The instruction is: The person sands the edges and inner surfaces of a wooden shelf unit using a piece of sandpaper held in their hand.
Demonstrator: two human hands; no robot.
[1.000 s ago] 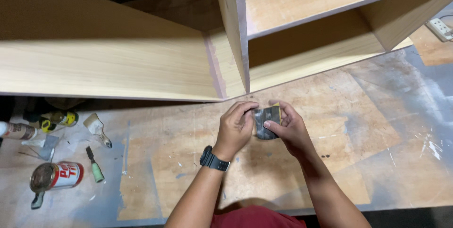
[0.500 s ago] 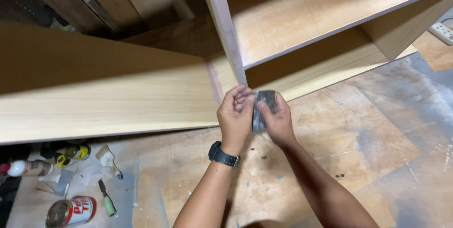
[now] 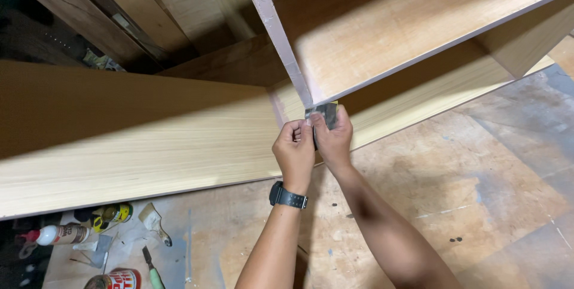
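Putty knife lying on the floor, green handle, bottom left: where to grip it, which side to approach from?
Take the putty knife by its green handle, the thicker end that runs to the picture's lower edge; the dark blade points up and left, away from it. It lies flat, so coming from above, fingers across the handle, looks best. The red-and-white can sits close on its left, so the right side looks freer.

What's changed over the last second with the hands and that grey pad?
Both hands, left hand and right hand, carried the grey sanding pad up from over the floor to the lower end of the upright divider edge. Both still grip it; the wooden panels look unmoved.
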